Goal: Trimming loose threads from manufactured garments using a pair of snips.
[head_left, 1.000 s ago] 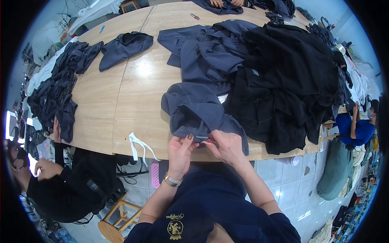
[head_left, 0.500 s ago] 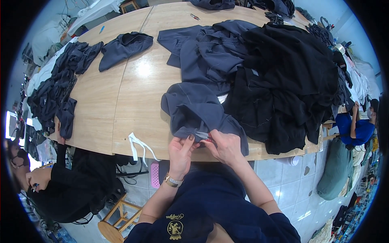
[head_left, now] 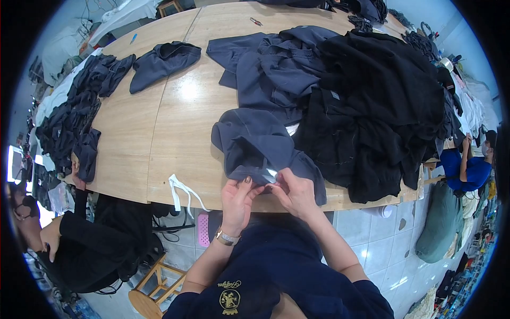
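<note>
Close to the table's near edge, my left hand (head_left: 237, 203) pinches the hem of a dark grey garment (head_left: 255, 130). My right hand (head_left: 295, 194) is closed around a pair of thread snips (head_left: 271, 174), whose bright metal blades lie against that hem. The snips' handles are mostly covered by my fingers. Both hands are close together, and the garment spreads away from me on the wooden table (head_left: 183, 143).
Black garments (head_left: 382, 95) are heaped at right, beside more grey ones (head_left: 284, 64). A white cord (head_left: 180, 189) hangs over the near edge. Another pair of snips (head_left: 256, 22) lies at the far side. A co-worker in black (head_left: 106, 239) sits at left, near a wooden stool (head_left: 154, 292).
The snips have turned in my right hand: their red handles no longer show and the blades catch the light. The left co-worker's arm has shifted, and a far dark garment has moved away.
</note>
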The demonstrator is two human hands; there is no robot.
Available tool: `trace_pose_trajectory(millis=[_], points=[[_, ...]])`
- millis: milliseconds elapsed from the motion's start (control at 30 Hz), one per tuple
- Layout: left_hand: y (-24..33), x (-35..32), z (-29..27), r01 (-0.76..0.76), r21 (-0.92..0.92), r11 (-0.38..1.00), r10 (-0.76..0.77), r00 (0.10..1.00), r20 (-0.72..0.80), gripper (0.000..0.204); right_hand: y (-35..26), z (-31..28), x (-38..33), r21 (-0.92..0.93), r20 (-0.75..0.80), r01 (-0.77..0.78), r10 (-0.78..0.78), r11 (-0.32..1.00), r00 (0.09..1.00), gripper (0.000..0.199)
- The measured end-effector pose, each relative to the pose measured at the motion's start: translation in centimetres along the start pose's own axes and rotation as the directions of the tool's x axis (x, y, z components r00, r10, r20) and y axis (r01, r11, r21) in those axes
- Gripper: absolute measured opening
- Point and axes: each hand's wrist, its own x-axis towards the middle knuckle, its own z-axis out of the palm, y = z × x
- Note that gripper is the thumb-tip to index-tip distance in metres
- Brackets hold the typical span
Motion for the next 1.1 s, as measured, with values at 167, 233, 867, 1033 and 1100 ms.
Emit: trace_pose_trajectory(millis=[167, 233, 867, 1033, 1100], points=[[-0.3, -0.4, 0.3, -0.015, 0.027, 1.0, 0.013, 0.999, 0.049, 0.017, -1.4, -0.1, 0.7, 0.211, -0.007, -0.108, 0.112, 0.972, 0.994, 0.026], [-0.8, -0.4, -0.5, -0.021, 0.03, 0.999, 0.02, 0.998, 0.059, 0.018, -1.1, 0.6, 0.9, 0.253, -0.042, 0.015, -0.005, 0.967, 0.999, 0.036], [-1.0, -0.1, -1.5, 0.026, 0.052, 0.998, -0.033, 0.991, 0.133, 0.022, 1.2, 1.2, -1.2, 0.103, -0.132, 0.068, -0.054, 0.992, 0.99, 0.03], [0.8, -0.1, -0.5, 0.007, 0.249, 0.968, -0.02, 0.998, 0.052, 0.017, 0.8, 0.5, -0.9, 0.31, -0.086, -0.068, 0.099, 0.948, 0.991, 0.026], [1.3, 0.1, -1.1, -0.103, 0.564, 0.819, 0.08, 0.995, 0.066, 0.015, 1.1, 0.1, -0.3, 0.337, -0.148, -0.011, 0.064, 0.942, 0.987, 0.02]])
